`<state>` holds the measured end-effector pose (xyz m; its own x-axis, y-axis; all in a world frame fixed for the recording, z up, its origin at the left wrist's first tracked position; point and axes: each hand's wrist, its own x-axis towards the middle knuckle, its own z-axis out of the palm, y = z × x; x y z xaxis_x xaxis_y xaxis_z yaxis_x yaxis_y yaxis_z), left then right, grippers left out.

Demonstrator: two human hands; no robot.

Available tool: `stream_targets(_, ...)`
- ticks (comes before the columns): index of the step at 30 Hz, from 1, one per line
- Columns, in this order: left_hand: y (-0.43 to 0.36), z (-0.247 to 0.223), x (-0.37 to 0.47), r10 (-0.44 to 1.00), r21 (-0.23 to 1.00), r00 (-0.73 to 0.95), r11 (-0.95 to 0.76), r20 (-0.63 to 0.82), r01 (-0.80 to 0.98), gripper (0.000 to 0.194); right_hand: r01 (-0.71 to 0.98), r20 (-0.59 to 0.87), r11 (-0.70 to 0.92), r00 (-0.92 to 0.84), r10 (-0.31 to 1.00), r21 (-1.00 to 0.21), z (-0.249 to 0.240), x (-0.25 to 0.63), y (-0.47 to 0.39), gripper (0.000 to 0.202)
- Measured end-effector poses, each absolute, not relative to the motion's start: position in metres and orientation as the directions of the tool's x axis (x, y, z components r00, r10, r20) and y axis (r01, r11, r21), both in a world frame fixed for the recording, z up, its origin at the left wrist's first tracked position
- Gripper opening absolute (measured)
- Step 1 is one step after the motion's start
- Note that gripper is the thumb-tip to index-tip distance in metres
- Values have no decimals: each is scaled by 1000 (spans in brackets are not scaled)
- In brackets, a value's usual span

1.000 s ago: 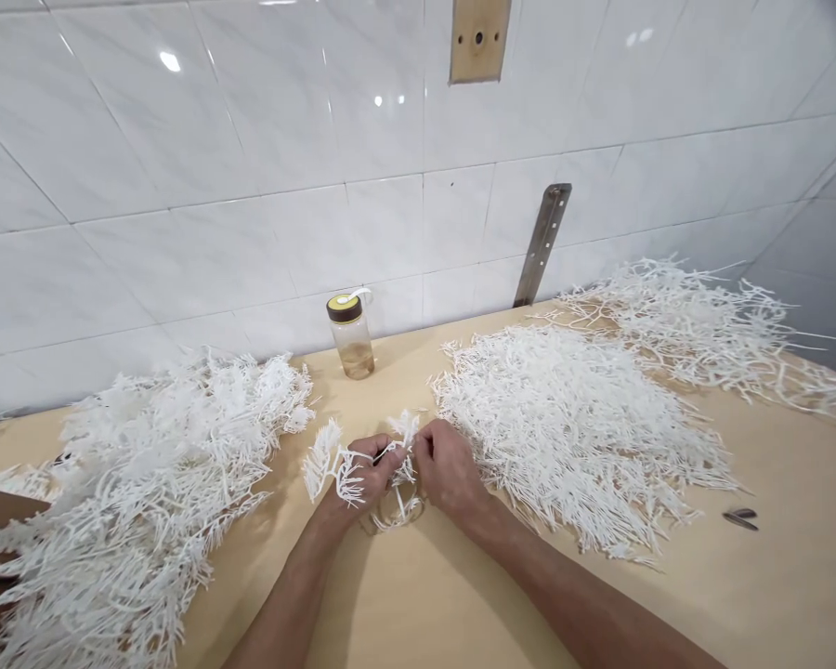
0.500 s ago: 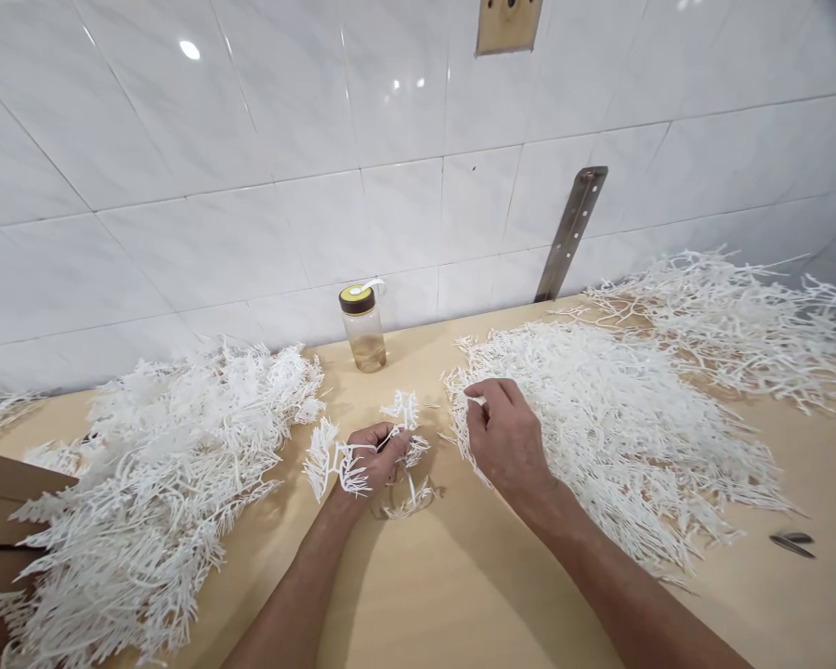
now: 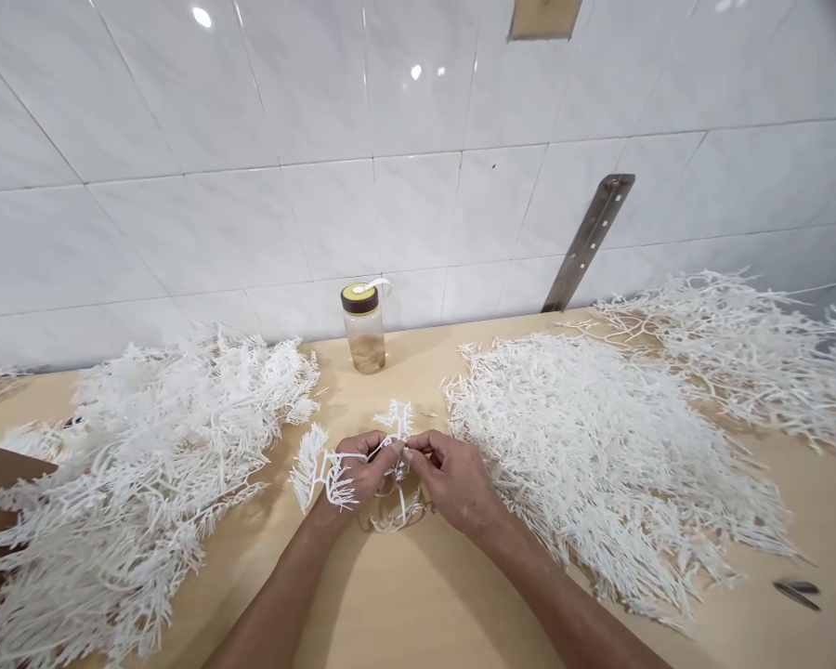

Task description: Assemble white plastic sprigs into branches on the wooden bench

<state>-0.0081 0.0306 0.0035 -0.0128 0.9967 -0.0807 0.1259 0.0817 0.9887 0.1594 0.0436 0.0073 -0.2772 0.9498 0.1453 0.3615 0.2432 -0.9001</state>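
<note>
Two hands have come together again near the middle of the scene: half a second ago the right hand was apart, beside the near edge of the right pile, with a small white bit at its fingertips. Now its thumb and forefinger pinch at the white branching plastic sprig, right against the left fingertips. Whether that small bit is still between them is too small to tell.

The left hand has stayed closed through this, thumb pressed to fingers on the sprig's stem. One feathery part of the sprig stands beyond the fingertips, another lies over the back of the hand and spreads to the left, and thin white strands curve below over the pale wood-coloured tabletop. With both hands back at one spot, the work looks to be fine fingertip handling at the stem, the left hand steadying and the right doing the close work; that is a judgement.

To the left lies a large heap of feathery white sprigs; to the right, a dense pile of thin white pieces, with a looser tangle of white branches at the far right. A clear bottle with a yellow-and-dark lid stands beyond the hands, near the wall. None of these is touched.
</note>
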Motion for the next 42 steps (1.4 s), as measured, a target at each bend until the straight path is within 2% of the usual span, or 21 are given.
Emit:
stream_targets(3, 31, 0, -11, 995, 986, 15, 91, -94, 136, 40, 377, 192, 289, -274, 942, -880, 5, 160, 43, 14)
stream_targets(8, 32, -2, -7, 998, 985, -28, 59, -55, 165, 42, 483, 420, 510, -289, 860, -712, 4, 160, 40, 12)
stream_targets(13, 31, 4, 1, 997, 975, -74, 35, -19, 221, 43, 513, 438, 559, -346, 829, -652, 5, 166, 40, 14)
stream_targets(21, 32, 8, 4, 996, 969, -89, 36, -14, 244, 47, 561, 429, 531, -316, 846, -635, 1, 160, 39, 15)
stream_targets(28, 31, 13, 1, 998, 980, -36, 51, -45, 193, 48, 433, 567, 629, -279, 775, -646, -7, 161, 36, 13)
stream_targets(32, 29, 16, 0, 994, 976, -75, 87, -74, 201, 41, 417, 565, 644, -311, 765, -642, -10, 162, 34, 15)
stream_targets(38, 33, 3, 7, 983, 949, -170, -12, 69, 315, 37, 525, 574, 613, -260, 776, -591, -12, 160, 32, 16)
stream_targets(42, 30, -4, 22, 962, 928, -234, -48, 143, 369, 33, 596, 497, 459, -113, 860, -658, -14, 156, 31, 16)
